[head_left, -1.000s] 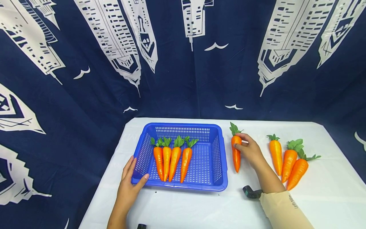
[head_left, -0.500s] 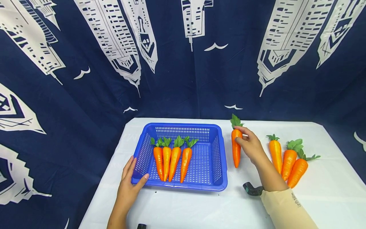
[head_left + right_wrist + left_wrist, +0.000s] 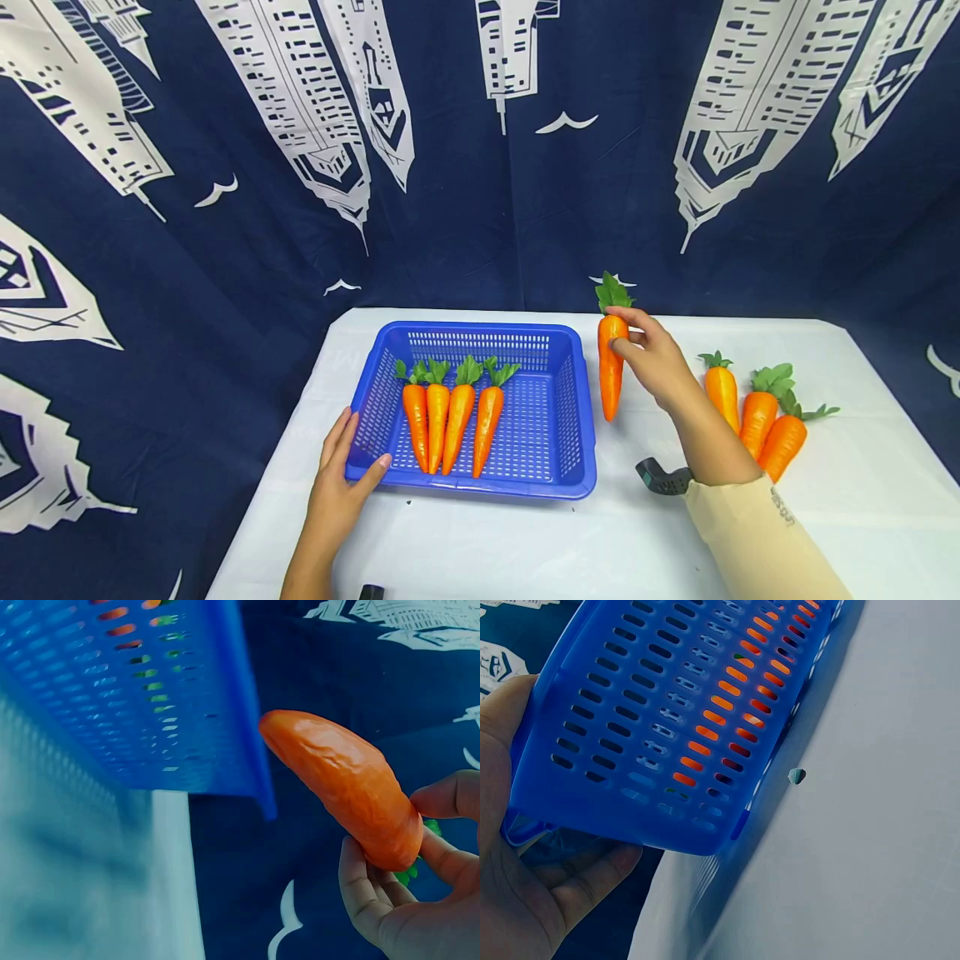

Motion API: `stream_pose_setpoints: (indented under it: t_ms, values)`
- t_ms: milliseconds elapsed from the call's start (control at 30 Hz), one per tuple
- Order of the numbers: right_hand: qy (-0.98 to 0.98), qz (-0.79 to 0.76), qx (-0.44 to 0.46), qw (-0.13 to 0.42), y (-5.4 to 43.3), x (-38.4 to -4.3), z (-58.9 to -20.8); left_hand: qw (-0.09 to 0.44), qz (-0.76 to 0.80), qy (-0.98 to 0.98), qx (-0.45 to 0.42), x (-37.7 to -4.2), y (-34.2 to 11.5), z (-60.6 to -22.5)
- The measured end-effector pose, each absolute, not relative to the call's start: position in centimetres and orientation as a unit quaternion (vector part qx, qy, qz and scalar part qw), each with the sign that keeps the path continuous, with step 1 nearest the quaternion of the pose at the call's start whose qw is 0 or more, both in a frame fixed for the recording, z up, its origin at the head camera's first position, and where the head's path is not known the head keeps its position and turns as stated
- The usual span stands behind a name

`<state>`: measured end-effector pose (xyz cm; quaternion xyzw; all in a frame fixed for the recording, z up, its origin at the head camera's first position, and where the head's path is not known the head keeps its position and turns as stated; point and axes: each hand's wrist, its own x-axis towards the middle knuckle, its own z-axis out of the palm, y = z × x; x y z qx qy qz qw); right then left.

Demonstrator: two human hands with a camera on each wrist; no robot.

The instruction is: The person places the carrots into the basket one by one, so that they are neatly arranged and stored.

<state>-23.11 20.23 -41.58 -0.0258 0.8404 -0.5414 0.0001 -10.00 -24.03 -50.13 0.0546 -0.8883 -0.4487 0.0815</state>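
Observation:
My right hand (image 3: pixel 651 354) pinches an orange carrot (image 3: pixel 611 367) near its leafy top, just right of the blue basket (image 3: pixel 585 450). The carrot hangs tip down above the table, and its tip points towards the basket wall in the right wrist view. Several carrots (image 3: pixel 489 429) lie side by side inside the basket, leaves to the back. At the basket's front left corner rests my left hand (image 3: pixel 341 483), fingers fairly straight along the side and thumb on the front rim. In the left wrist view the thumb (image 3: pixel 506 709) lies over the rim.
Three more carrots (image 3: pixel 759 417) lie on the white table (image 3: pixel 525 550) at the right, partly behind my right forearm. A dark wrist-camera piece (image 3: pixel 663 477) sticks out beside that sleeve. A navy curtain (image 3: pixel 450 250) with white buildings hangs behind the table.
My right hand has lifted the carrot off the table, moving it up and away and lately slightly left. The left hand and the basket have stayed in place.

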Motion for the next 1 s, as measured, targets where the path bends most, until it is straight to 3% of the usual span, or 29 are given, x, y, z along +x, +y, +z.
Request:
stream_pose_setpoints:
  t_ms: [433,1000]
  values:
    - [0.823,-0.564,-0.074,-0.002,17.8,-23.4,-39.0,0.084,-0.453,-0.886,0.053,-10.1,-24.0,-50.3]
    - [0.810,-0.575,-0.115,0.020,13.8,-23.7,-38.8,0.081,-0.455,-0.885,0.053,-10.1,-24.1,-50.2]
